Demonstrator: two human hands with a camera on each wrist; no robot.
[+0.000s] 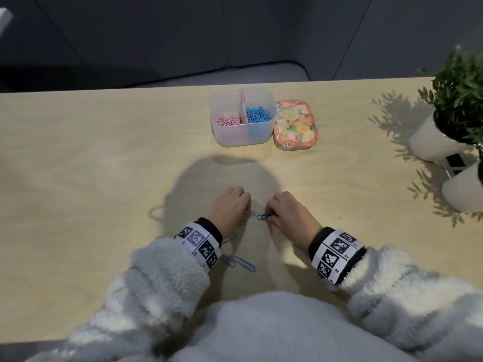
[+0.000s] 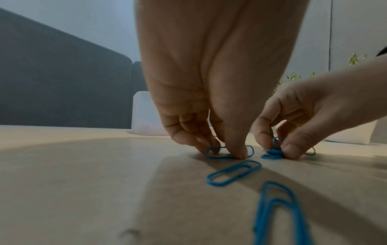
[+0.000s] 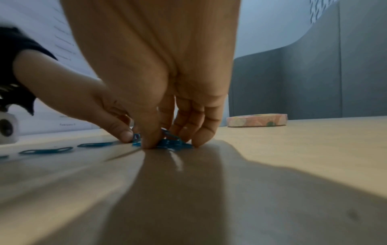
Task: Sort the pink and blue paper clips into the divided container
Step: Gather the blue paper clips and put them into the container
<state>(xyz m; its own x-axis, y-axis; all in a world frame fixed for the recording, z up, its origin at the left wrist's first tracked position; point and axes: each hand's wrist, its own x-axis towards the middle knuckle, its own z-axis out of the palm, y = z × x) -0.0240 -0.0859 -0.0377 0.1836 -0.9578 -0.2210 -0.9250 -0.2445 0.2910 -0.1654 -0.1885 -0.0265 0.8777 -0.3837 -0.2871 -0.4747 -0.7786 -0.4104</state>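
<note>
Little legible text: one word on a background sheet

In the right wrist view, the white printed sheet (image 3: 69, 106) standing behind the far left edge of the pale wooden table (image 3: 293, 165) carries rows of small print; only "February" can be made out, the figure after it blurred. The black-and-white square-code wristbands (image 1: 337, 253) bear tiny unreadable labels.

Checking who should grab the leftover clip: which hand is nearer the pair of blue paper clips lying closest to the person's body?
Left. The left hand is just beyond the pair of blue paper clips, whose ends lie beside its wrist; the right hand is farther away, off to their right.
</note>
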